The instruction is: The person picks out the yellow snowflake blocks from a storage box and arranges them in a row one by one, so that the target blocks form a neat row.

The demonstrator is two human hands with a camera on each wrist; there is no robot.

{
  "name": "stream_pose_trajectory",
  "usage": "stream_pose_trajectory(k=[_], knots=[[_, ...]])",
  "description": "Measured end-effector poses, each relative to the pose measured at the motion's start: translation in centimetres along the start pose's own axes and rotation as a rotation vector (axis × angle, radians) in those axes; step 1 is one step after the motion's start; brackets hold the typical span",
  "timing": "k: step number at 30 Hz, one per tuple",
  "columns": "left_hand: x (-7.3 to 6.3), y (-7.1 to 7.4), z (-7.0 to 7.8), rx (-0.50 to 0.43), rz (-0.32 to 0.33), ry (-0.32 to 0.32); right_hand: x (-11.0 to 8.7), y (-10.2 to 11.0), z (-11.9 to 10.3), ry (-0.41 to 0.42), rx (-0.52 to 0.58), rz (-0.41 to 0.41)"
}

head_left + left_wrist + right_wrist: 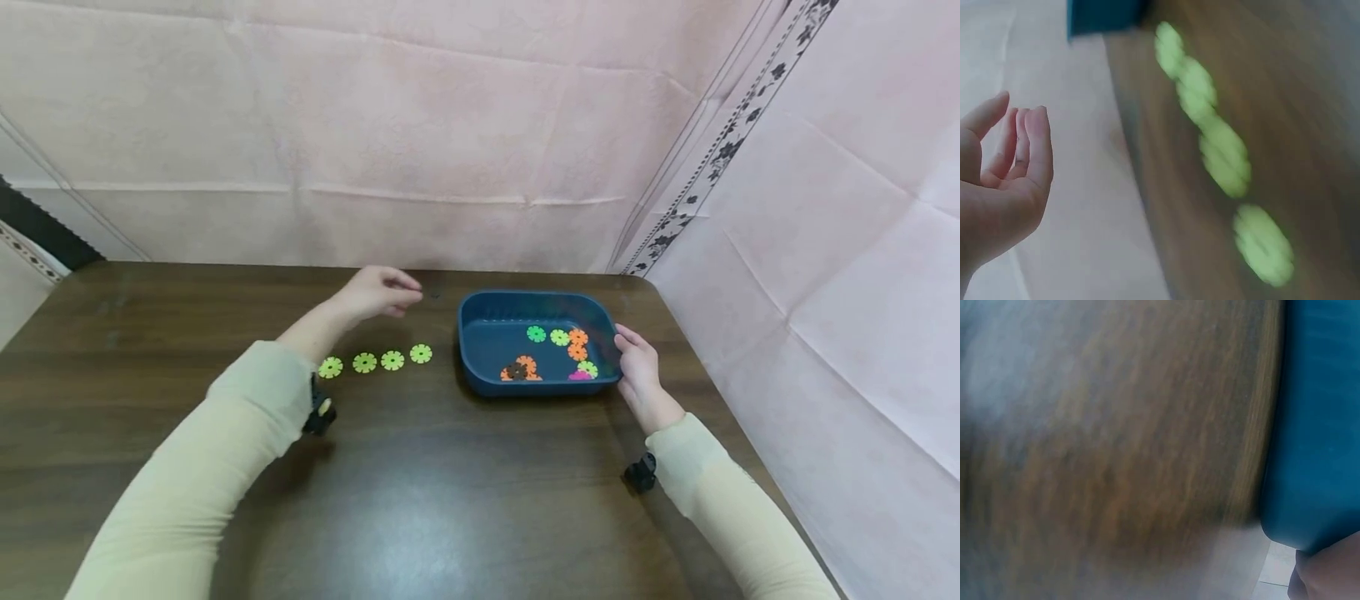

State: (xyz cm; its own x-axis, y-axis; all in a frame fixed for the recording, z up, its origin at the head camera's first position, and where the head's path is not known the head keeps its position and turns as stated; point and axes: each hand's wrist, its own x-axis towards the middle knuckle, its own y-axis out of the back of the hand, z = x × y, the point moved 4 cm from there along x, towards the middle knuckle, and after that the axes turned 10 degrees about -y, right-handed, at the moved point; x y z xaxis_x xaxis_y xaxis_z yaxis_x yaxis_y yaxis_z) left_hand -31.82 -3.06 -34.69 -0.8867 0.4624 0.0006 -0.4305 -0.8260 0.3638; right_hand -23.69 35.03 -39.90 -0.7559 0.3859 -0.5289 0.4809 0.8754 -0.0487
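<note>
A dark blue plastic tub stands on the wooden table. My right hand grips its right end, thumb at the rim; in the right wrist view that hand shows only at the lower corner, against the tub wall. Left of the tub lie several yellow-green notched discs in a row, blurred in the left wrist view. My left hand hovers beyond the row near the table's far edge. Its fingers are loosely bent, and nothing shows between thumb and fingertips.
Inside the tub lie a green disc, orange discs, a brown disc, yellow-green discs and a magenta piece. Cloth-covered walls rise behind and to the right of the table.
</note>
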Motion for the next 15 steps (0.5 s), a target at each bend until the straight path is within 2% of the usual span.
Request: stream_pose_trajectory(k=[4,7,11,15], knots=[[3.0,-4.1,3.0,-0.037,-0.034,-0.032,0.0,0.2,0.0,0.002,-0.001,0.005],[4.9,-7.1,4.7,-0.053,-0.048,-0.042,0.1,0.3,0.1,-0.001,-0.004,0.009],[6.8,-10.7,6.1,-0.083,-0.070,-0.071,0.2,0.3,0.1,-0.002,-0.007,0.014],[8.3,-13.7,6.5,-0.112,-0.103,-0.079,0.2,0.2,0.2,-0.007,-0.024,0.014]])
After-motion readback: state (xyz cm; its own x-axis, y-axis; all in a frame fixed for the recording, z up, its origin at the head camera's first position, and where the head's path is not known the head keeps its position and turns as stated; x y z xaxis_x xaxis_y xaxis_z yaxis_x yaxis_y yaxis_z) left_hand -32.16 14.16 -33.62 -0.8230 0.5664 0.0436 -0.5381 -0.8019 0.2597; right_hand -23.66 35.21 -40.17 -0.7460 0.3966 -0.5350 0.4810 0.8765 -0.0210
